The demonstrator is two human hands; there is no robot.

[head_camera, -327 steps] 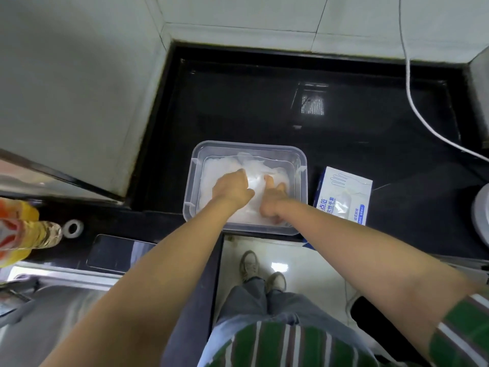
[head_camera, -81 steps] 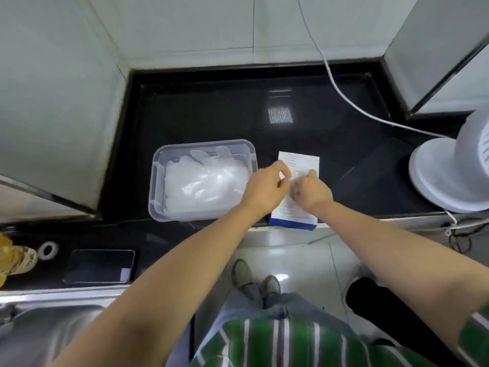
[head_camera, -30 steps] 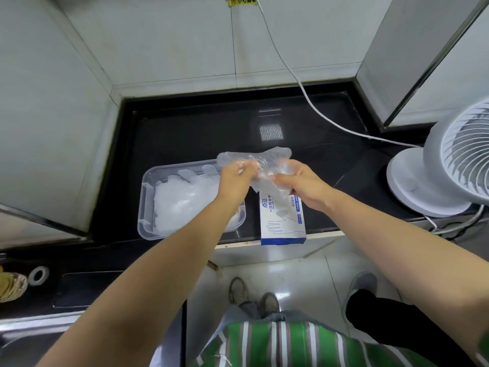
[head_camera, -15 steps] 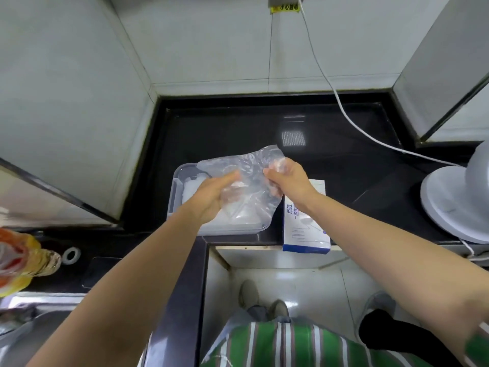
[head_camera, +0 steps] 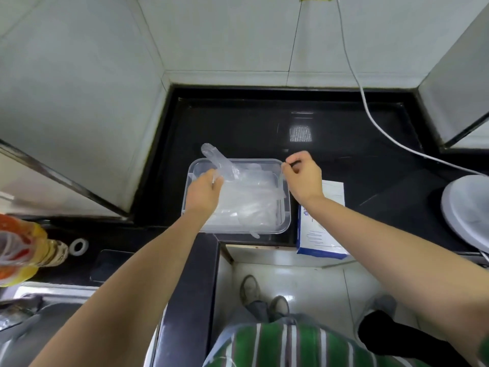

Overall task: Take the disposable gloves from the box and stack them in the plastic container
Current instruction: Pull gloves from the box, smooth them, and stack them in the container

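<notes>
Pile (head_camera: 227, 219) of gloves already in tub (head_camera: 288, 221). One more glove (head_camera: 246, 186) spread just over pile, not dropped yet. Left hand (head_camera: 203, 193) pinches one end, right hand (head_camera: 303, 178) other edge; fingers (head_camera: 214, 179) curled tight on it. Box (head_camera: 321, 229) beside tub on surface (head_camera: 238, 123); gloves left inside: can't tell.

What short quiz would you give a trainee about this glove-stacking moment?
1. True or false: the glove box lies to the right of the plastic container.
2. The left hand grips: A) a clear glove; B) a spoon; C) a sponge.
3. Fill in: the counter is ___ in colour.
Key: 1 true; 2 A; 3 black.
</notes>
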